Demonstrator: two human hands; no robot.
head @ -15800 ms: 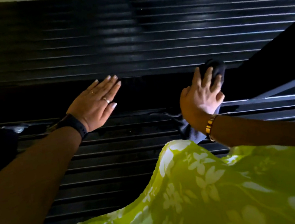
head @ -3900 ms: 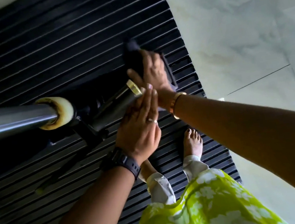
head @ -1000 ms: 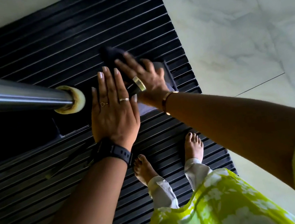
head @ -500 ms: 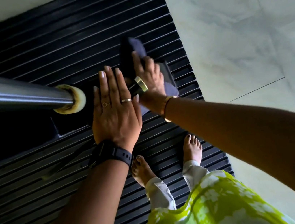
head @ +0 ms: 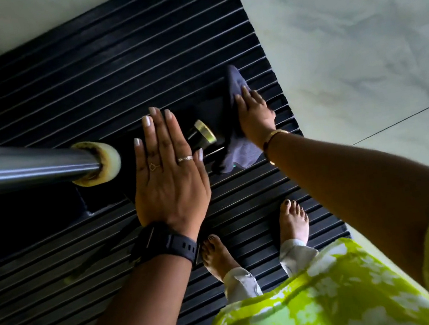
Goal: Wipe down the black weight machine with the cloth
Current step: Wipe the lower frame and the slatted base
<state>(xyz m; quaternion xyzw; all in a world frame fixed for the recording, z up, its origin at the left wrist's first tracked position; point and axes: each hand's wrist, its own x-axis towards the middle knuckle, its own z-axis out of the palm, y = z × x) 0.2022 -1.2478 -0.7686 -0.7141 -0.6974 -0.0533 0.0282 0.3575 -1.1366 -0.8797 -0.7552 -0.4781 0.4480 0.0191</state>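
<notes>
head view: pressing the grey-blue cloth [head: 240,154] against the black weight machine [head: 208,109] with the right hand [head: 255,115], fingers laid straight over it, just right of a brass-capped knob [head: 205,135]. resting the left hand [head: 168,177] flat and released on the machine, beside the cream end cap [head: 99,162] of a steel bar [head: 15,165]. standing barefoot on a ribbed black mat [head: 111,66].

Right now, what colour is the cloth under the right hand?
Dull greyish purple. The head view shows the cloth best, below the right hand.
</notes>
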